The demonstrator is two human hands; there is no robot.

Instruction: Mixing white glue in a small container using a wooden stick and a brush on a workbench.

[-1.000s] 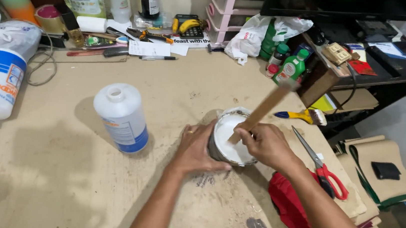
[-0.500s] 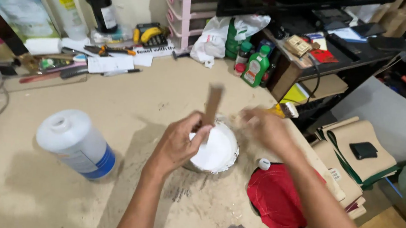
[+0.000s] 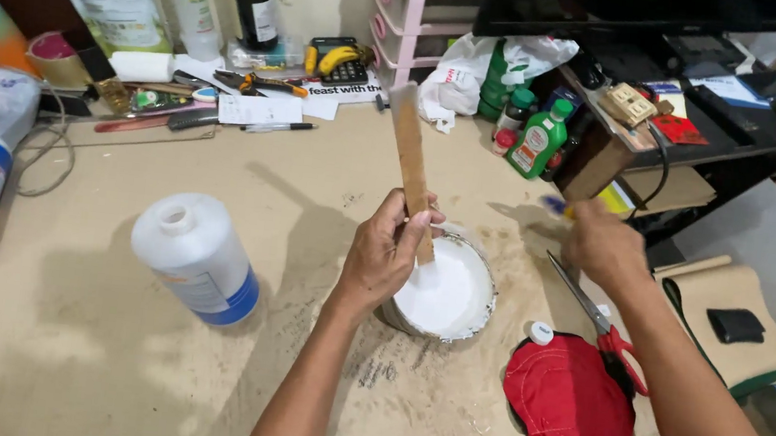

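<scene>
Home hobby workbench: cluttered worktop [image 3: 104, 361], pliers [image 3: 263, 83], scissors [image 3: 590, 311], drawer unit [image 3: 410, 9].

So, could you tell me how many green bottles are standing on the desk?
2, perhaps more. One green bottle with a red cap stands by the wooden box; a darker green bottle stands behind it beside the white plastic bag. Others may be hidden.

A single head-worn camera looks steeply down and forward over a tan worktable [image 3: 105, 352] from close above. The person's forearms enter from 6 o'clock, with the left hand [image 3: 382, 258] near centre and the right hand [image 3: 604, 248] toward 3 o'clock. The far wall clutter runs along 12 o'clock, a dark shelf unit [image 3: 706, 117] fills 2 o'clock, and the floor, probably, shows at 4 o'clock. No second view exists to overlap.
</scene>
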